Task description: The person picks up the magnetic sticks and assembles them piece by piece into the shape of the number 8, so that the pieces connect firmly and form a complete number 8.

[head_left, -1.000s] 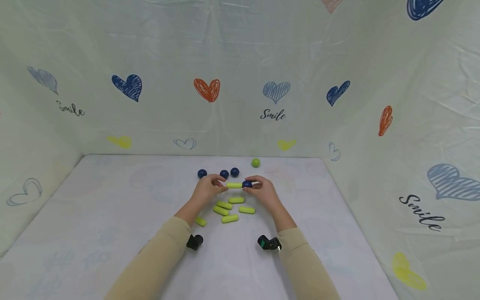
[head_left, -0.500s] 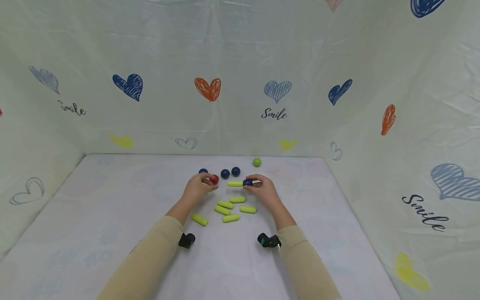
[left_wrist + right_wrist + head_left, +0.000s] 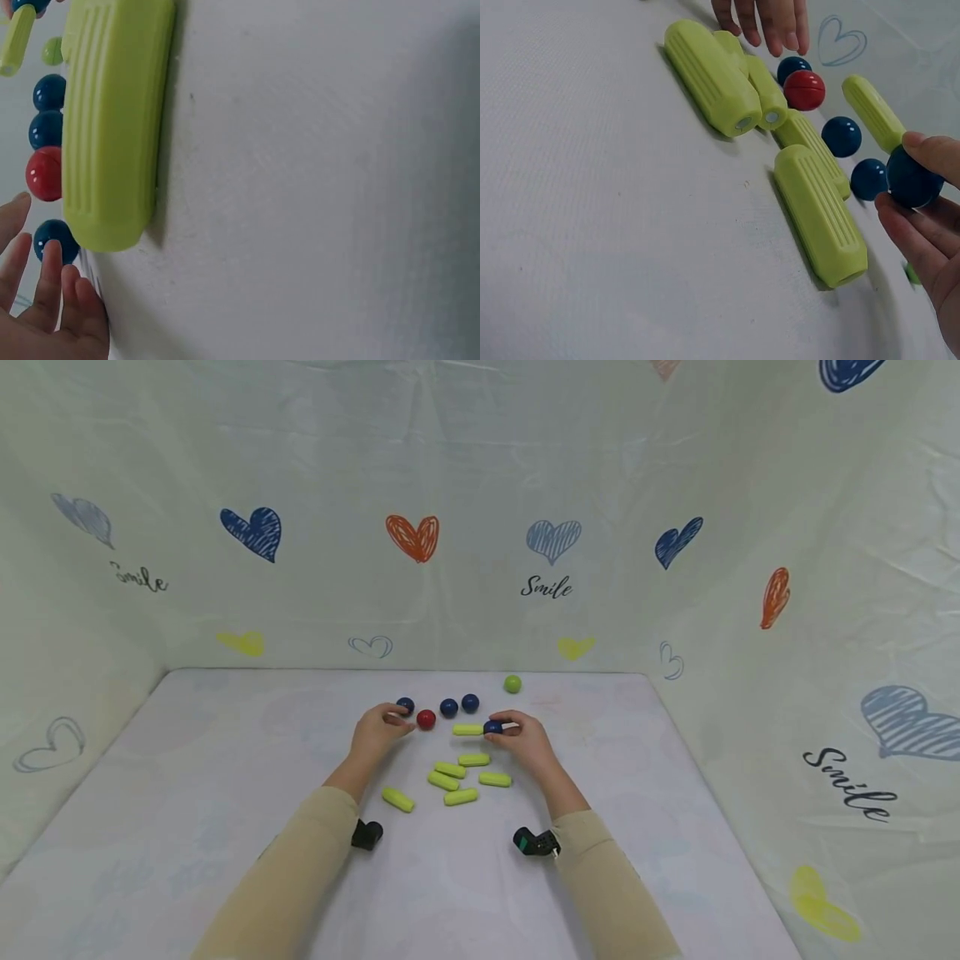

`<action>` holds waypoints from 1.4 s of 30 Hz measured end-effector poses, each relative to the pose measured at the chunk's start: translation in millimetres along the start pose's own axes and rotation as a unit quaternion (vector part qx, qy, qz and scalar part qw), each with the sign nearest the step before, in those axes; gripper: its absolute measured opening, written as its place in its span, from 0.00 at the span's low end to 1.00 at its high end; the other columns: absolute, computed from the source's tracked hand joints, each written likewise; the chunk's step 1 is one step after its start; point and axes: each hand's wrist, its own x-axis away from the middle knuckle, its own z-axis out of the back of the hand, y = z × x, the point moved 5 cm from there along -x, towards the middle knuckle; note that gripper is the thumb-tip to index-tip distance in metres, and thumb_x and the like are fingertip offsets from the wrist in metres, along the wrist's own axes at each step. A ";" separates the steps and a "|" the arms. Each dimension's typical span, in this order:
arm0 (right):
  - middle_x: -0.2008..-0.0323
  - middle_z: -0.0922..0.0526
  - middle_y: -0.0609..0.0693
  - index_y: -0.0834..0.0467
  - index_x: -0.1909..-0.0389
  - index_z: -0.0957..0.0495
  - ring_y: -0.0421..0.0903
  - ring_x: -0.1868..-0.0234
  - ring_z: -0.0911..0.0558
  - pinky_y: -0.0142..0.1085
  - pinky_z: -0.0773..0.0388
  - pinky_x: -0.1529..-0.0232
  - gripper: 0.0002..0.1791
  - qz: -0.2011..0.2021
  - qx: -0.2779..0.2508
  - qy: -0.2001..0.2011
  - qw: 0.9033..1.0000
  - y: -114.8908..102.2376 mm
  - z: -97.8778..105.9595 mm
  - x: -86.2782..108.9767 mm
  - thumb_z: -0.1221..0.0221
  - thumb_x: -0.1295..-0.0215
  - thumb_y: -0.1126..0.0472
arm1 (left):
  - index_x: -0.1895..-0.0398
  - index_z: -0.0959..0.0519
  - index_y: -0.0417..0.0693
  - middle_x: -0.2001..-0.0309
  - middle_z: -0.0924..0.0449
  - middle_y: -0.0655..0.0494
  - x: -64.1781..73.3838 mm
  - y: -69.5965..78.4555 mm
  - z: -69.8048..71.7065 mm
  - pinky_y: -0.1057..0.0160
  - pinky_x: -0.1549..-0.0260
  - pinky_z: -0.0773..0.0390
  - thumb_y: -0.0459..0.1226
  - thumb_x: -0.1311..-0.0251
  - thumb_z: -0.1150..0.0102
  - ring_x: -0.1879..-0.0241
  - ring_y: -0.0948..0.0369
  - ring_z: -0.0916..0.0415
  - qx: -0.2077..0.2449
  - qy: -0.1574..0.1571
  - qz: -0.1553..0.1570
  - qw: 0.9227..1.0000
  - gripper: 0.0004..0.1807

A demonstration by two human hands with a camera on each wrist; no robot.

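My right hand (image 3: 528,742) pinches a dark blue ball (image 3: 913,178) between thumb and fingers. A yellow-green rod (image 3: 468,730) sticks out from that ball to the left, its far end free. My left hand (image 3: 374,730) holds nothing; its fingers are spread and slightly bent near another blue ball (image 3: 55,240) in the left wrist view. Whether a fingertip touches that ball I cannot tell. Just right of the left fingertips lies a red ball (image 3: 426,719) on the table. Two more blue balls, one of them the nearer blue ball (image 3: 448,708), sit between the hands.
Several loose yellow-green rods, such as the long rod (image 3: 397,799) at left, lie on the white table (image 3: 225,793) in front of the hands. A green ball (image 3: 512,683) sits near the back edge. Behind hangs a curtain (image 3: 480,460) with printed hearts.
My left hand has moved left from the rod's free end, past the red ball, which it held half a second ago and has let go. The right hand stays almost still.
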 end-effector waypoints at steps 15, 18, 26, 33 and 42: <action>0.52 0.19 0.52 0.55 0.47 0.19 0.45 0.57 0.18 0.38 0.21 0.59 0.20 -0.008 -0.001 -0.005 1.000 3.8 -1.0 2.4 0.31 0.42 0.60 | 0.41 0.25 0.41 0.51 0.23 0.41 -11.3 6.2 -10.3 0.50 0.49 0.28 0.36 0.43 0.31 0.51 0.47 0.28 0.007 -0.020 -0.002 1.000 0.26; 0.52 0.19 0.52 0.55 0.48 0.19 0.45 0.57 0.18 0.37 0.21 0.60 0.20 -0.009 0.001 -0.005 1.000 4.4 -0.4 3.0 0.31 0.42 0.60 | 0.42 0.24 0.42 0.54 0.23 0.42 -11.5 10.0 -14.7 0.51 0.51 0.28 0.38 0.45 0.29 0.54 0.48 0.28 -0.010 -0.021 -0.006 1.000 0.26; 0.51 0.19 0.53 0.55 0.48 0.19 0.45 0.58 0.19 0.37 0.21 0.61 0.20 -0.014 -0.001 -0.005 1.000 3.4 -0.6 4.6 0.30 0.42 0.61 | 0.43 0.23 0.44 0.56 0.21 0.44 -11.3 15.9 -18.9 0.51 0.52 0.28 0.39 0.46 0.28 0.55 0.49 0.27 -0.058 -0.021 -0.006 0.998 0.26; 0.51 0.20 0.53 0.54 0.48 0.19 0.45 0.59 0.19 0.36 0.21 0.62 0.20 -0.014 0.001 -0.005 1.000 5.8 0.3 5.0 0.30 0.42 0.61 | 0.43 0.22 0.45 0.55 0.20 0.45 -12.1 18.5 -21.5 0.51 0.51 0.28 0.40 0.46 0.28 0.55 0.50 0.25 -0.089 -0.024 -0.003 0.996 0.26; 0.50 0.21 0.53 0.55 0.48 0.19 0.45 0.58 0.19 0.37 0.21 0.61 0.20 -0.006 0.000 -0.007 1.000 6.8 3.1 2.8 0.30 0.42 0.61 | 0.45 0.21 0.44 0.55 0.20 0.44 -12.4 20.7 -24.7 0.51 0.51 0.28 0.40 0.45 0.29 0.55 0.50 0.25 -0.105 -0.028 -0.001 0.994 0.24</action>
